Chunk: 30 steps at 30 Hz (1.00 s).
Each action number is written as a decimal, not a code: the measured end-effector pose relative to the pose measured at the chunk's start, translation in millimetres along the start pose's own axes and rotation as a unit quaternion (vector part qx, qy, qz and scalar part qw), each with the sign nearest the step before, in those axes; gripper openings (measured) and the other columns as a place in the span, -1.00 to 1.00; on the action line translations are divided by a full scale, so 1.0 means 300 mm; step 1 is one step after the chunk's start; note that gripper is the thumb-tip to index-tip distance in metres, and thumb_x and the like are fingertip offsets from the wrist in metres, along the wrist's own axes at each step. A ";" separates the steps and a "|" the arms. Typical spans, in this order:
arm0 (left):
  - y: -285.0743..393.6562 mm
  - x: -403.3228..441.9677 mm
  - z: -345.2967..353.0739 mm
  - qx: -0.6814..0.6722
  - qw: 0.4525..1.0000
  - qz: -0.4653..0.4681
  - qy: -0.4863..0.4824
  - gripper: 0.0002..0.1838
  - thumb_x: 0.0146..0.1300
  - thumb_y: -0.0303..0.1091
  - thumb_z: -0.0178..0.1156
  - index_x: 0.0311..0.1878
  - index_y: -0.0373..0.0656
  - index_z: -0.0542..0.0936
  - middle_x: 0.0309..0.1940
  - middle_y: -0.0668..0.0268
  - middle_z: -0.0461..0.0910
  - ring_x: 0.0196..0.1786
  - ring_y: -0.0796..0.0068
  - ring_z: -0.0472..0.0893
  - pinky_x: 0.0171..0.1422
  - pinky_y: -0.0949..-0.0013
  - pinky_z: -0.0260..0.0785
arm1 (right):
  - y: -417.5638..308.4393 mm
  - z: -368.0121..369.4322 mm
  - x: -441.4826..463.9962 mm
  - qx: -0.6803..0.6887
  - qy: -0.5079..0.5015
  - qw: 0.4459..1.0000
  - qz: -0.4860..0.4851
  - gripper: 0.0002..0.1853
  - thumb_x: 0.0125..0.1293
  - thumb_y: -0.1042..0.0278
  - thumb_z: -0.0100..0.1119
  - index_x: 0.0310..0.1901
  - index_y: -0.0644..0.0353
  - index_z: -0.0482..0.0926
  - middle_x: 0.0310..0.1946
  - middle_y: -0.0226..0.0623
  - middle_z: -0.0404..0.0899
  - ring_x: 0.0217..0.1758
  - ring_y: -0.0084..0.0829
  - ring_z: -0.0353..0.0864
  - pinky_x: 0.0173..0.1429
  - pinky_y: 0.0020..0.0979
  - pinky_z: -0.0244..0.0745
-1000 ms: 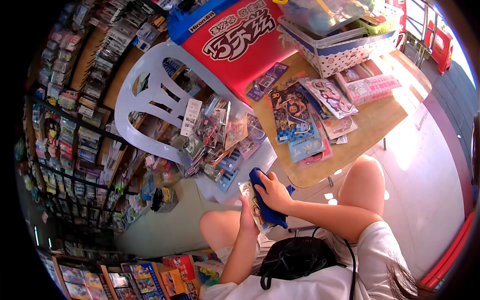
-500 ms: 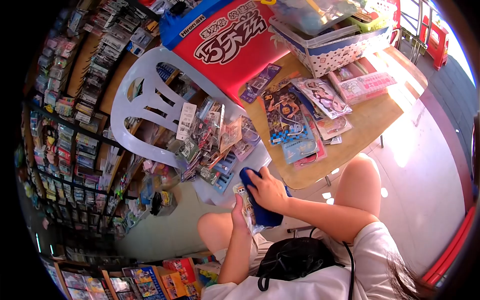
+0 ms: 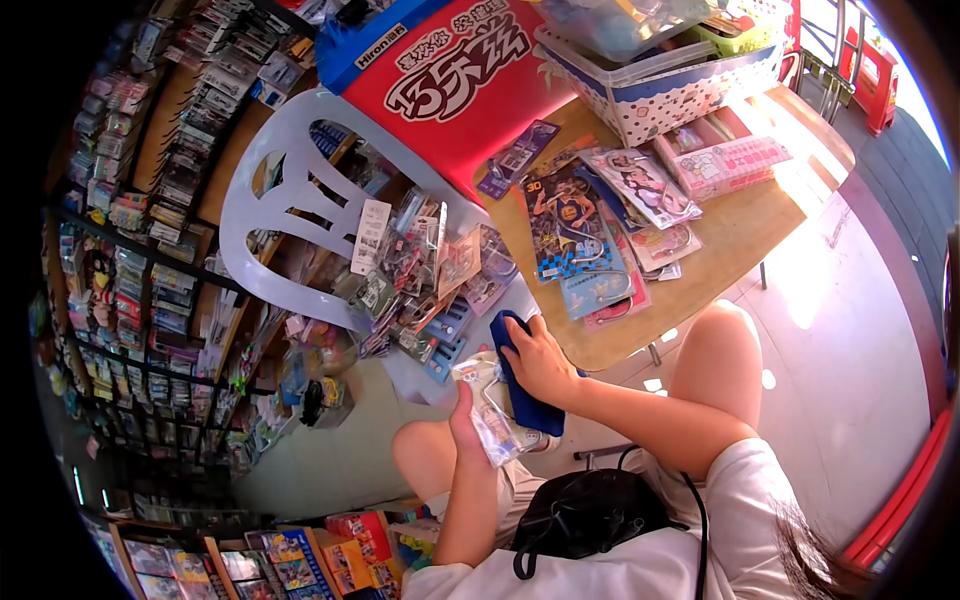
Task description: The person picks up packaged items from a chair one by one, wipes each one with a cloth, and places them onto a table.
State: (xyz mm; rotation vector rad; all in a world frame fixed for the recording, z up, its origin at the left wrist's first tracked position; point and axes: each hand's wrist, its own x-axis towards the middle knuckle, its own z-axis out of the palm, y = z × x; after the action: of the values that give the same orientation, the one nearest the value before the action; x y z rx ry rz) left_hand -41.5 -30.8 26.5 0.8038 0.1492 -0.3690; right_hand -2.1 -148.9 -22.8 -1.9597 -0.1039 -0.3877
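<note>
My left hand grips a flat, clear plastic packet with a cartoon print, tilted over my lap. The fingers behind it are hidden. A folded dark blue cloth is in my right hand, pressed against the packet's right side. Just beyond the hands, a pile of packaged goods covers the seat of a pale plastic chair. To the right of it, several flat printed packets lie on a wooden table.
A red and blue box stands behind the chair. On the table are a dotted basket full of items and a pink packet. Racks of hanging goods line the left. A black bag rests on my lap.
My right hand and the blue cloth have shifted slightly up and to the right, showing more of the packet. The packet has turned a little in my left hand.
</note>
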 end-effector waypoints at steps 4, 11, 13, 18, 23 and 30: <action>0.040 0.025 -0.034 -0.034 0.997 0.058 -0.029 -0.42 0.40 -0.02 -0.20 0.36 -0.14 0.12 0.30 0.04 0.21 0.33 0.12 0.26 0.39 0.11 0.10 | -0.087 -0.057 -0.034 -0.036 -0.108 0.993 -0.014 -0.46 0.20 0.29 0.11 0.19 0.26 0.25 -0.19 0.03 0.31 -0.23 0.00 0.51 -0.19 -0.16 0.48; 0.053 0.077 -0.083 -0.030 0.997 0.054 -0.052 -0.37 0.32 0.14 -0.14 0.38 0.07 0.13 0.33 0.01 0.15 0.40 0.04 0.13 0.41 -0.02 0.01 | -0.137 -0.047 -0.167 0.056 -0.194 0.963 -0.177 -0.42 0.15 0.25 0.19 0.19 0.27 0.29 -0.21 -0.04 0.30 -0.31 -0.08 0.54 -0.35 -0.21 0.48; 0.049 0.090 -0.074 -0.049 0.997 0.046 -0.048 -0.38 0.31 0.12 -0.10 0.36 0.07 0.16 0.32 0.04 0.18 0.37 0.06 0.16 0.40 -0.02 0.02 | -0.143 -0.052 -0.187 0.052 -0.207 0.946 -0.243 -0.41 0.16 0.26 0.14 0.21 0.29 0.24 -0.23 -0.06 0.30 -0.26 -0.13 0.50 -0.25 -0.20 0.48; 0.097 0.104 -0.042 -0.033 0.994 0.096 -0.043 -0.39 0.30 0.12 -0.09 0.35 0.06 0.18 0.31 0.07 0.19 0.35 0.08 0.20 0.37 -0.02 0.05 | -0.102 -0.032 -0.177 -0.040 -0.173 0.933 -0.312 -0.43 0.13 0.37 0.04 0.23 0.17 0.26 -0.26 -0.20 0.32 -0.20 -0.29 0.45 -0.24 -0.32 0.41; 0.195 0.106 -0.024 0.037 0.986 0.147 -0.062 -0.37 0.30 0.14 -0.10 0.35 0.06 0.17 0.30 0.09 0.22 0.33 0.09 0.22 0.36 -0.01 0.06 | -0.079 -0.020 -0.176 -0.105 -0.163 0.935 -0.296 -0.44 0.14 0.39 -0.03 0.25 0.10 0.26 -0.26 -0.27 0.33 -0.18 -0.34 0.44 -0.20 -0.36 0.40; 0.281 0.120 0.006 -0.003 0.989 0.143 -0.038 -0.45 0.38 0.02 -0.18 0.35 0.00 0.19 0.23 0.12 0.31 0.23 0.04 0.34 0.35 -0.10 0.07 | -0.011 0.020 -0.192 -0.187 -0.219 0.949 -0.127 -0.45 0.16 0.41 -0.02 0.24 0.17 0.23 -0.20 -0.14 0.35 -0.24 -0.27 0.54 -0.24 -0.33 0.48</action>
State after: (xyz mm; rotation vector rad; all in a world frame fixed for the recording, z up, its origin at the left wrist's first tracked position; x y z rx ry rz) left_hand 23.6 11.8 75.1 0.7904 -0.0366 -0.1278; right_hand -56.0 -136.3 -40.4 -2.3918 -0.6118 -0.1336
